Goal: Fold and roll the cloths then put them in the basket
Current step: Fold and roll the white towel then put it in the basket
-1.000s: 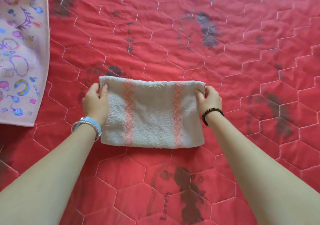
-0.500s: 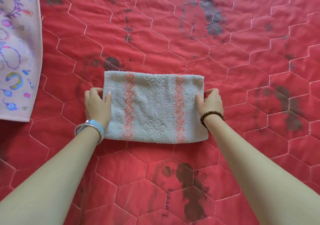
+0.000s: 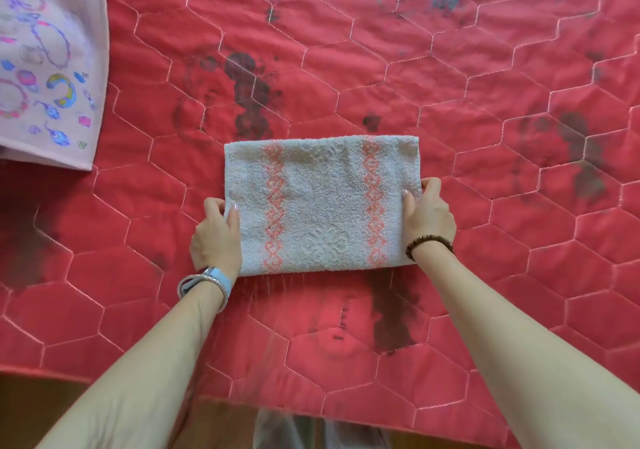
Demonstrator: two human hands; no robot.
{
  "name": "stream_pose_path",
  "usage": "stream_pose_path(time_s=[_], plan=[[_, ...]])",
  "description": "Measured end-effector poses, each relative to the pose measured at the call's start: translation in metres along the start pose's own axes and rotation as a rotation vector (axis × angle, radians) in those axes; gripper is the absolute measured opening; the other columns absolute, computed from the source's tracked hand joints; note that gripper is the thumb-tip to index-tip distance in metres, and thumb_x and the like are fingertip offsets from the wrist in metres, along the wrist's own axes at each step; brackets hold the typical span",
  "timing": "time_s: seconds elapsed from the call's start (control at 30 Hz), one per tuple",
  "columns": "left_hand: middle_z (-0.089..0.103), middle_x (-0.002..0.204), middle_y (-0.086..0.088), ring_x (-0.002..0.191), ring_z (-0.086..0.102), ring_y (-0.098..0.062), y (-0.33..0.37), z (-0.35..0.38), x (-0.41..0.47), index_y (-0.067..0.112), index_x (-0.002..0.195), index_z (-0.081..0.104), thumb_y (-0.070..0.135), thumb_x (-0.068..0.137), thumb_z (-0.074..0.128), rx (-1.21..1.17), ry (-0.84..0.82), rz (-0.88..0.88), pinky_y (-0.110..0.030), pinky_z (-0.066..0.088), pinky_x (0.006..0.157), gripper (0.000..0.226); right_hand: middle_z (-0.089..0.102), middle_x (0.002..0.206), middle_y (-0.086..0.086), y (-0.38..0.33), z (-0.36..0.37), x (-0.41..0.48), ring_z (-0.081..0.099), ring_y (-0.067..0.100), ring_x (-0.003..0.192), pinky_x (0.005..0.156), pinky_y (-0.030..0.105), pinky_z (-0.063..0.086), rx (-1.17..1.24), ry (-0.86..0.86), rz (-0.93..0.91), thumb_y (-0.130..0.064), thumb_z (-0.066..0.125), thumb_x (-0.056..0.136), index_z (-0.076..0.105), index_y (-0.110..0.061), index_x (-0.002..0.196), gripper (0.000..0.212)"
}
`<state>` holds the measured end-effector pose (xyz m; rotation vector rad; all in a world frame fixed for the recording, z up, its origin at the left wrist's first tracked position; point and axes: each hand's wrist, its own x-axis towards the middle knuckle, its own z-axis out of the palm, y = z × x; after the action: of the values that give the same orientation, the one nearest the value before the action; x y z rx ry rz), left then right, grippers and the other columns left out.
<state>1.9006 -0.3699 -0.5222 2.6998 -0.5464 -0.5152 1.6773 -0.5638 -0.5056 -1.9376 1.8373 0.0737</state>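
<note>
Our left hand pinching the left edge of the white towel, our right hand pinching its right edge, red quilt beneath it, pink cloth well to its left.

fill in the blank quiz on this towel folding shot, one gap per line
The towel shows ____ orange patterned stripes.
The bead bracelet is on the ____ wrist.
The left hand and right hand hold the towel's side edges on a ____ quilt.
The pink printed cloth lies to the towel's far ____.
Missing words: two; right; red; left
</note>
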Motion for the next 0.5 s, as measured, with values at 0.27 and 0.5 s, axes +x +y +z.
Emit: stream_pose_path(time_s=[0.27, 0.5], plan=[[0.068, 0.088, -0.025, 0.080, 0.062, -0.047, -0.046, 0.001, -0.067, 0.010, 0.110, 0.048, 0.032, 0.103, 0.044, 0.035, -0.049, -0.026, -0.041, 0.036, 0.063, 0.024, 0.068, 0.105, 0.019, 0.048, 0.012, -0.074, 0.064, 0.040, 0.094, 0.067, 0.038, 0.036, 0.015, -0.033, 0.070, -0.032, 0.044, 0.102, 0.042, -0.011, 0.120, 0.028], [0.051, 0.136, -0.018, 0.127, 0.046, -0.035, -0.049, 0.006, -0.073, 0.005, 0.136, 0.046, 0.016, 0.094, 0.053, 0.099, 0.114, 0.287, -0.047, 0.036, 0.105, 0.044, 0.052, 0.137, 0.012, 0.041, 0.023, -0.089, 0.048, 0.032, 0.126, 0.102, 0.043, 0.038, -0.068, 0.228, -0.245, -0.017, 0.060, 0.089, 0.049, -0.009, 0.135, 0.048]])
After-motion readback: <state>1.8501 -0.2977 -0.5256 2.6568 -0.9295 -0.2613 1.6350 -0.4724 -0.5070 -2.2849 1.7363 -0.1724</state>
